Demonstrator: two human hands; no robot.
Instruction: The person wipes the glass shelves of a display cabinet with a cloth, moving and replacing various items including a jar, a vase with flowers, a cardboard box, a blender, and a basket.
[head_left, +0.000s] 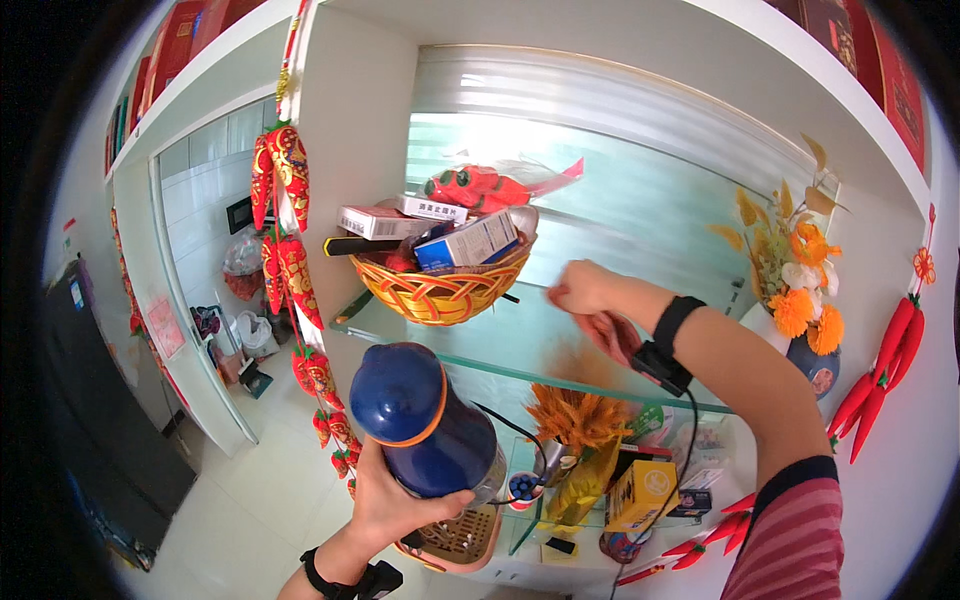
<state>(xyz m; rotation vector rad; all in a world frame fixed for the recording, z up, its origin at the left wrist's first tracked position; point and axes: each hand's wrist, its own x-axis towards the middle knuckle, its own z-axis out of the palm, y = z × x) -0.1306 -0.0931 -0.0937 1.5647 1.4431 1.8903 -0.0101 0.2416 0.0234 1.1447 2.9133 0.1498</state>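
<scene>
My left hand (410, 495) grips a dark blue, round-topped appliance (420, 420) with an orange band and a black cord, held in front of the glass shelving. My right hand (580, 290) is closed on a reddish-pink cloth (610, 332) that hangs just above the upper glass shelf (470, 357). Left of that hand, a woven yellow basket (440, 300) holds several small boxes (468, 242) and a red plastic-wrapped bundle (475, 185).
A vase of orange flowers (805, 320) stands at right. Lower shelves hold dried stalks (575, 410), a yellow box (642, 495) and a tan basket (460, 545). Red ornaments (290, 260) hang beside the cabinet. A doorway and dark fridge (100, 390) are at left.
</scene>
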